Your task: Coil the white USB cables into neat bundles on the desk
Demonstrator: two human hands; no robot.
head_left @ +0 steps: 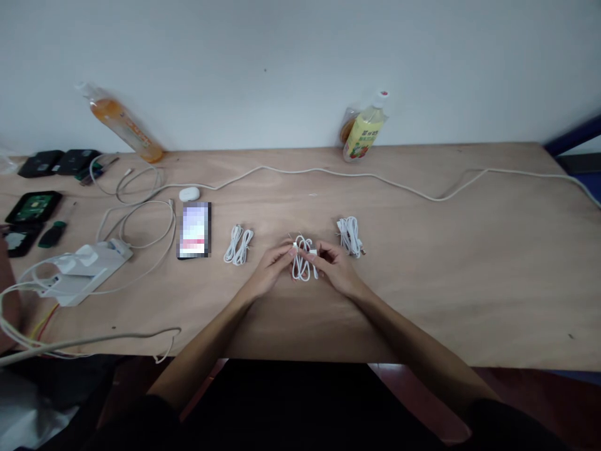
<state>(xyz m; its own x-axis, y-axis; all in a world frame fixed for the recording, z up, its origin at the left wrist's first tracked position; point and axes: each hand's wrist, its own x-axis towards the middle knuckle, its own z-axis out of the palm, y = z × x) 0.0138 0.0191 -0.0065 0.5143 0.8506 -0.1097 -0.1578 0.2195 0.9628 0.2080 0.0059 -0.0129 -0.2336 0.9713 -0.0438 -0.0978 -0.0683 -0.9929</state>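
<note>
From my feed, the left hand (273,265) and right hand (337,268) pinch the white cable (301,267) between them above the tabletop (422,250); light, springy (I'd judge), best gripped by its loops.

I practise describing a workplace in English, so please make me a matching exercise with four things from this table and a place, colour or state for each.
1. Bottle nearer the left edge
2. Screwdriver
3. Small white case
4. Middle white cable coil

A. Just beyond the phone
B. Between left hand and right hand
C. Orange contents
D. Dark green handle

Pairs: 1-C; 2-D; 3-A; 4-B
</note>
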